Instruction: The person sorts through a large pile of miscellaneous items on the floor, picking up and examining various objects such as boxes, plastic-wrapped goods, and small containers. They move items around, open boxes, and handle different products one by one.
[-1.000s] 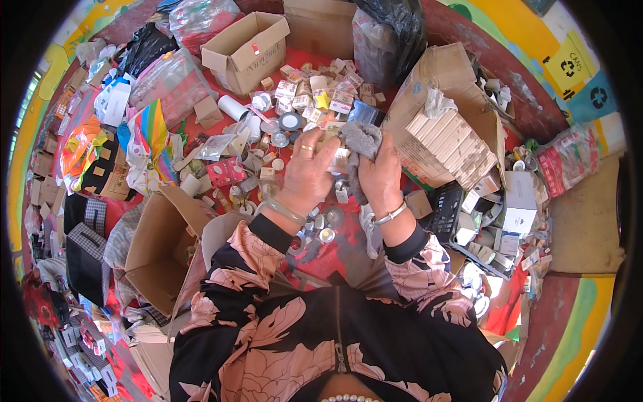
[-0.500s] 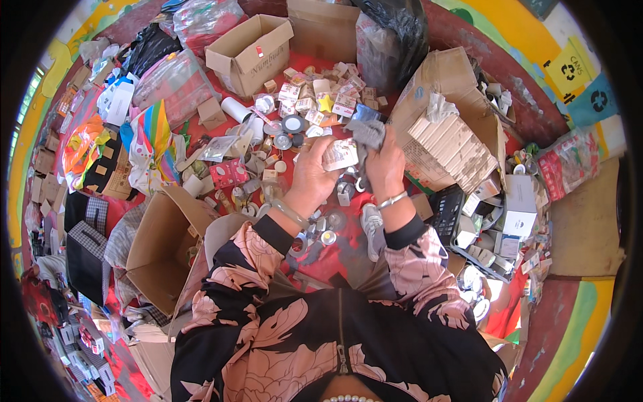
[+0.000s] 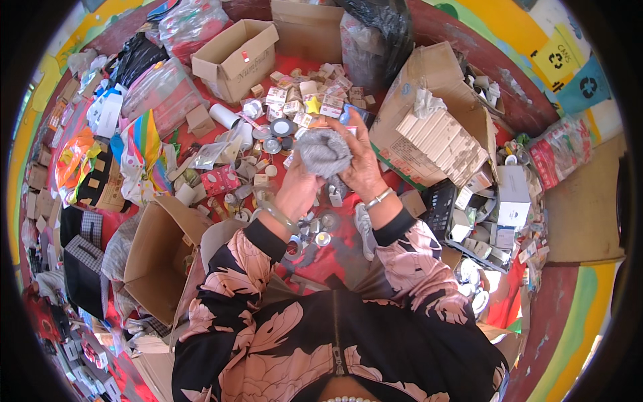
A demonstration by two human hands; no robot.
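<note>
My left hand is closed on a bunched grey cloth, which hides its fingertips. My right hand curls round the far right side of the cloth, fingers bent. A pale edge of a small box shows between the cloth and my right fingers; the cloth hides most of it. Both hands are close together above the heap. Just beyond them lie small pale boxes, a yellow star-shaped piece and round dark-faced lids.
An open carton stands at the far left, a large torn carton at right, another open carton at near left. A black crate of boxes sits at right. Plastic bags stand at the back; my shoe shows below my hands.
My hands have come together. The grey cloth has moved from my right hand's far side to between both hands, covering the small box that my left hand held. The view has shifted slightly.
</note>
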